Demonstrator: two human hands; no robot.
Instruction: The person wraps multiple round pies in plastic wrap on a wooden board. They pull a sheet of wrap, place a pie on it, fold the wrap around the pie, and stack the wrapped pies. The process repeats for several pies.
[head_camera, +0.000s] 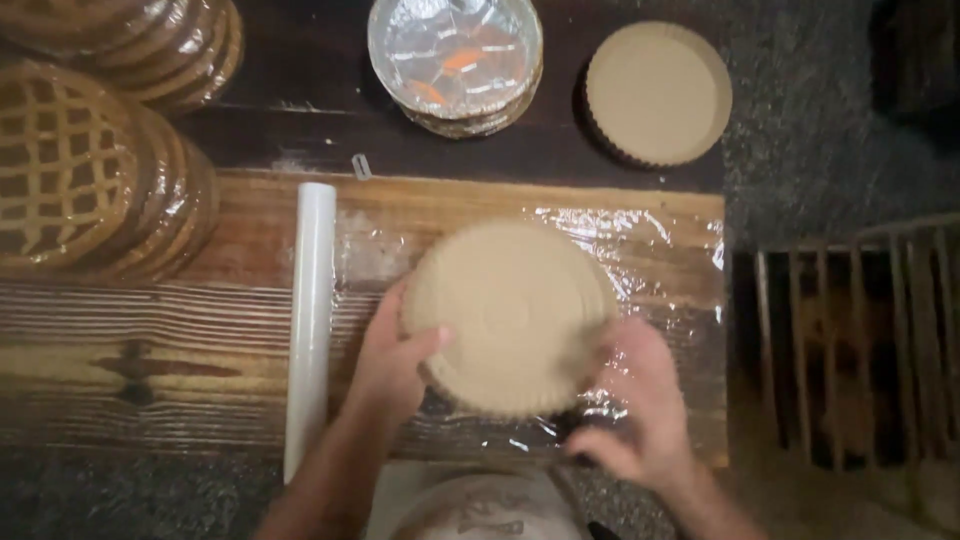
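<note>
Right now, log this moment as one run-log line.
left hand: grips rim of upturned tan tray | right hand: pulls cling film under tray, blurred | film roll: left of tray | wrapped lattice tarts: stacked far left

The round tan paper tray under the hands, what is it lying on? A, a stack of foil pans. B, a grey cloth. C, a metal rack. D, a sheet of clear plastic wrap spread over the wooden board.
D: the round tan paper tray sits bottom-up on a sheet of clear plastic wrap spread over the wooden board, with the left hand and right hand at its edges.
</note>
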